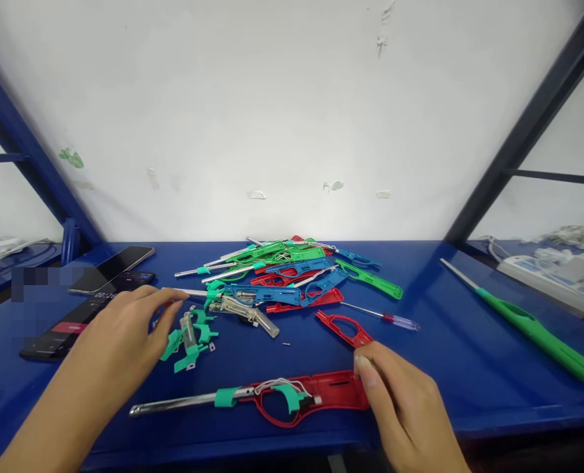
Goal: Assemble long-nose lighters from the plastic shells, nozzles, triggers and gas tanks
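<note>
An opened red lighter handle (331,387) with a metal tube, white wires and a teal trigger lies along the table's front. My right hand (404,401) is closed at its right end, thumb and index finger pinched together. A second red handle half (343,327) runs behind that hand's knuckles, its lower end hidden. My left hand (124,338) is over the left side, thumb and index fingertips nearly meeting in a pinch beside a metal tube. Anything between them is too small to make out. Teal triggers (189,358) and a clear fuel tank (188,330) lie just right of it.
Behind is a pile of lighter parts, including a blue handle half (272,294) and a green half (370,279). A screwdriver (397,321) lies right of it, a small screw (286,343) in front. Two phones (117,263) lie left; a whole green lighter (533,328) lies right.
</note>
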`<state>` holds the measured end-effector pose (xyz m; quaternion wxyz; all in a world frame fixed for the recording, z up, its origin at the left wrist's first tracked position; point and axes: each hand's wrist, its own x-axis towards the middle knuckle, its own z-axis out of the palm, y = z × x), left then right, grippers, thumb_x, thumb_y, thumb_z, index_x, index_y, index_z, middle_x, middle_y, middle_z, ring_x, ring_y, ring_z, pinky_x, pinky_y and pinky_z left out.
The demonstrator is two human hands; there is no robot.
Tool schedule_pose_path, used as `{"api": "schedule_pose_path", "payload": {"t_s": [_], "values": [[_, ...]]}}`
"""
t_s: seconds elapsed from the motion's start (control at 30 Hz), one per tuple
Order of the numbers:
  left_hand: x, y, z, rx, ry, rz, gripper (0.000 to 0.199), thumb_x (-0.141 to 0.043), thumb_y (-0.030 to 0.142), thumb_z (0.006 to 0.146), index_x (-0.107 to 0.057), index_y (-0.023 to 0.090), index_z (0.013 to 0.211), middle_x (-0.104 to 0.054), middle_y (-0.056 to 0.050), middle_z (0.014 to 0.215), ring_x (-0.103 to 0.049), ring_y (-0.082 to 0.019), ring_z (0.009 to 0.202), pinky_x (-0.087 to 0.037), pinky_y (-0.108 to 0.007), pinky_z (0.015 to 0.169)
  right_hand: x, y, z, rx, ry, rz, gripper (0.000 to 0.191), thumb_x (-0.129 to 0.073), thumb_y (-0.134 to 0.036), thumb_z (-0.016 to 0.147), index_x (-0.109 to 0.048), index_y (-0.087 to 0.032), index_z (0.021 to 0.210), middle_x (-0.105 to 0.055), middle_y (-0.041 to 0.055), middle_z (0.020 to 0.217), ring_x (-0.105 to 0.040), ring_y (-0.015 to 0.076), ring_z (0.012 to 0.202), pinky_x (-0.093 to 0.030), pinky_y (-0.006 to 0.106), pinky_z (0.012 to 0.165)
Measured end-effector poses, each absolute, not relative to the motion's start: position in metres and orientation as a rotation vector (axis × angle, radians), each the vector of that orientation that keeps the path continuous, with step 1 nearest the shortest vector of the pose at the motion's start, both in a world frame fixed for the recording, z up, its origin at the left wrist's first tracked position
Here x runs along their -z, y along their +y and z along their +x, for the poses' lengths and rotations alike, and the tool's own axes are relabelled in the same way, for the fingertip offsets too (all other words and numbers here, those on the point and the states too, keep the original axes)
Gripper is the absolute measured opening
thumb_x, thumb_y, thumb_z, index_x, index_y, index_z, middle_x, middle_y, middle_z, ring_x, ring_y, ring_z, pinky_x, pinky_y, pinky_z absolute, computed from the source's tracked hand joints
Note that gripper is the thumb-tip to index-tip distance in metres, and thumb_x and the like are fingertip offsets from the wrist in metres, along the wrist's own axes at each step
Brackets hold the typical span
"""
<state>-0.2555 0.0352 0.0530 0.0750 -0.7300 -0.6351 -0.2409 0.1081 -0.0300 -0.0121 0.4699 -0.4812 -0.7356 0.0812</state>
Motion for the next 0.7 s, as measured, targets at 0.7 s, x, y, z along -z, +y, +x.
{"api": "schedule_pose_path", "payload": {"t_s": [0.7], "values": [[-0.004, 0.024, -0.251, 0.876, -1.691, -2.446, 0.038, -0.059, 0.058, 0.103, -0.086, 0.032, 0.095, -0.077, -0.008, 0.109, -0.068, -0.032, 0.100, -0.058, -0.044, 0.089, 0.012, -0.033, 0.101, -0.039, -1.773, -1.363, 0.032, -0.059, -0.053, 0.111, -0.064, -0.026, 0.095, -0.066, -0.0025, 0.074, -0.062, 0.0176, 0.060, -0.049, 0.028, 0.060]]}}
